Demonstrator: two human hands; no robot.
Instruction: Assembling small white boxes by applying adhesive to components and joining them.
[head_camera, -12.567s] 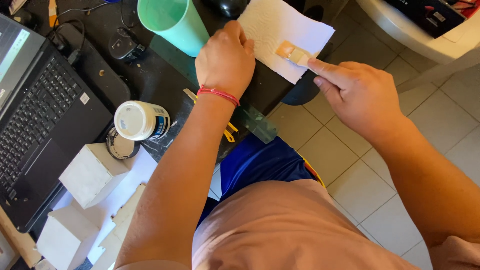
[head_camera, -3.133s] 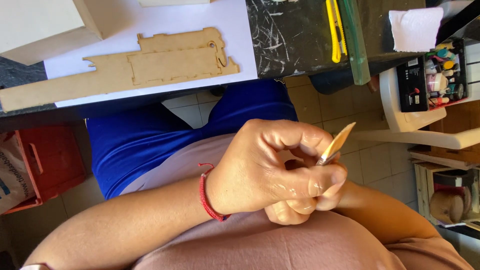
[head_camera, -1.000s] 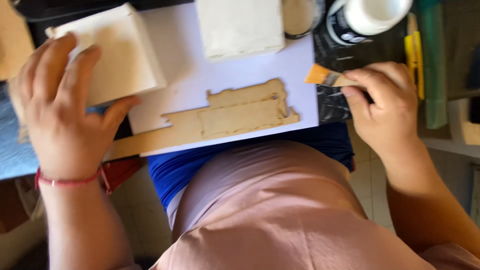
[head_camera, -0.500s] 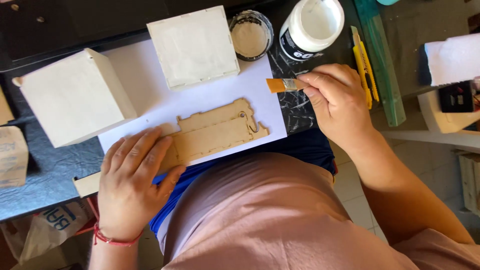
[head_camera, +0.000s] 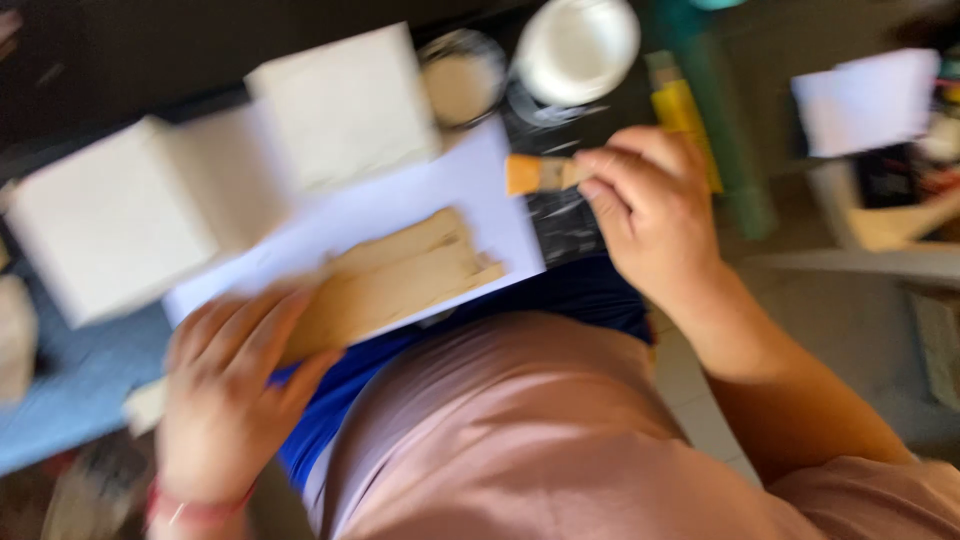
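Landmark: a white sheet of paper (head_camera: 400, 215) is laid flat at the near edge of the dark table (head_camera: 150, 50); every position below is given relative to it.
Workpiece: a flat tan cut-out cardboard piece (head_camera: 400, 275) is lying on the sheet, along its near edge.
Left hand: the left hand (head_camera: 235, 385) is spread open, palm down, and pressed on the left end of the cardboard piece; nothing is gripped. A red band is worn at the wrist.
Right hand: the right hand (head_camera: 655, 215) is closed in a pinch on a small flat paintbrush with pale orange bristles (head_camera: 540, 173), held just beyond the sheet's right edge, bristles turned toward the sheet.
Boxes: two white square blocks (head_camera: 345, 105) (head_camera: 115, 220) are set on the sheet's far and left sides.
Containers: a round open tin of pale contents (head_camera: 460, 80) and a white round-lidded pot (head_camera: 578, 48) are placed beyond the sheet's far right corner.
Image quality: the view is blurred; finer detail cannot be told.
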